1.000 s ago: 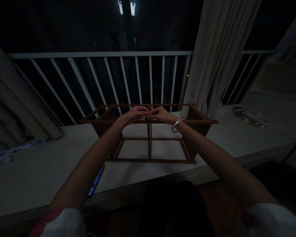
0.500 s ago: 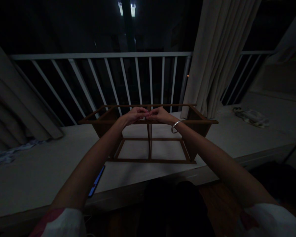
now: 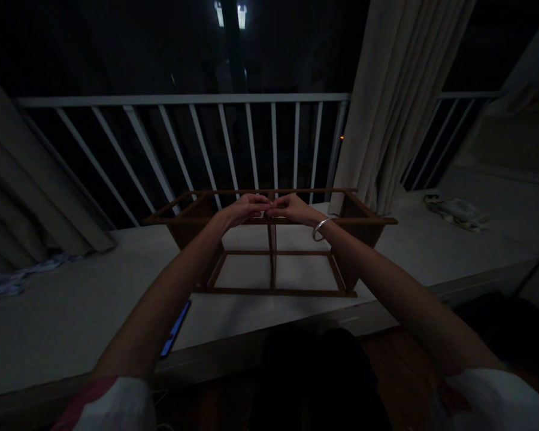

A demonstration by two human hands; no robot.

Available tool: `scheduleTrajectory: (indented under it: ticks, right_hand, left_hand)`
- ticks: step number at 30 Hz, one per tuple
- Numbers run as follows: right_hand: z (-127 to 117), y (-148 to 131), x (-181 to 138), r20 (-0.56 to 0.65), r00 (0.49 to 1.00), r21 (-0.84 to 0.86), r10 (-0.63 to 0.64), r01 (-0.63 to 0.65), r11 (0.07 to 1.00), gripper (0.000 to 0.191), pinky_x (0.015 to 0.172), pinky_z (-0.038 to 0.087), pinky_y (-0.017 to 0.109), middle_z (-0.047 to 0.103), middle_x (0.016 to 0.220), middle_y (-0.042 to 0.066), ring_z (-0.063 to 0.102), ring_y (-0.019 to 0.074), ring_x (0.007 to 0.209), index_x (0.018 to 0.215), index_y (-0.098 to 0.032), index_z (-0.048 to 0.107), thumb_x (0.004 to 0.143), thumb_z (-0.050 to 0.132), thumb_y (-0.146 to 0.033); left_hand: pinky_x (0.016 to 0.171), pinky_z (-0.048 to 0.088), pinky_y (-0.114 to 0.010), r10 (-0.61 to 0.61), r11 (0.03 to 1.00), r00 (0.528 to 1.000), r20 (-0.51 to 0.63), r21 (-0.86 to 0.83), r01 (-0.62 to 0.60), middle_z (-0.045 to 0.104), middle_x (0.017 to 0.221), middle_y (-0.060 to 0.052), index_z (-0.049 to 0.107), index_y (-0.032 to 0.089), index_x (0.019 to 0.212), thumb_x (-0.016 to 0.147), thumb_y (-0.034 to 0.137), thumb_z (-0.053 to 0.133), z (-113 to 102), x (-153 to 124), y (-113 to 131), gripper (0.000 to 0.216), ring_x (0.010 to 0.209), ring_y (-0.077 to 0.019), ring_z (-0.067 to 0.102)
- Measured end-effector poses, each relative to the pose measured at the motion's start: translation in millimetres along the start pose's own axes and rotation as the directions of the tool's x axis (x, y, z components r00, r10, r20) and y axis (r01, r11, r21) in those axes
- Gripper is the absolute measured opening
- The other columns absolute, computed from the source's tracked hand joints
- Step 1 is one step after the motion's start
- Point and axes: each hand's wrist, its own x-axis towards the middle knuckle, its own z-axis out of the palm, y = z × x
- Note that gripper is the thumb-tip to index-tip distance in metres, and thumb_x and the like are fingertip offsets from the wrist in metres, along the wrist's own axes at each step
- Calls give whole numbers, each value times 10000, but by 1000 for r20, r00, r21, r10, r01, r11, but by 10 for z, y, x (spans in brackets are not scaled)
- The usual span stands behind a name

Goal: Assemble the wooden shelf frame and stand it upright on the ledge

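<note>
A brown wooden frame [image 3: 314, 293], like a small shelf unit with a middle divider, lies on the pale window ledge in front of me. Over the centre of its upper front rail, my left hand [image 3: 247, 207] and my right hand [image 3: 291, 208] meet, fingertips pinched together and touching or nearly so. Whatever sits between the fingertips is too small and dark to make out. A silver bangle [image 3: 318, 230] circles my right wrist.
A phone [image 3: 175, 329] with a lit screen lies by my left forearm near the edge of the ledge [image 3: 126, 269]. Behind stands a white railing [image 3: 184, 100], with curtains [image 3: 395, 102] at both sides. Crumpled cloth [image 3: 458, 212] lies at right.
Both hands stay over the middle of the rail, with only a slight shift of the fingers. The wooden frame has not moved.
</note>
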Motion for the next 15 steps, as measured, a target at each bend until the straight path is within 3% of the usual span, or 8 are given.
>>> scheduleTrajectory:
  ticks: [4,15]
  right_hand:
    - [-9,60,38,13,999,28,-45,45,999,300,593,364,217,581,668,15,478,81,611,691,-80,617,580,645,-357]
    - [4,-31,-5,1,1000,-18,21,-21,1000,321,556,354,214,576,642,9,456,70,570,729,-86,618,583,636,-372]
  left_hand:
    - [468,324,-172,7,1000,1000,-2,5,-7,573,709,-26,594,92,826,589,224,691,24,-8,29,289,551,-47,490]
    - [440,291,-171,2,999,999,-34,46,0,568,662,-16,577,95,769,576,269,707,30,-8,19,290,504,-37,463]
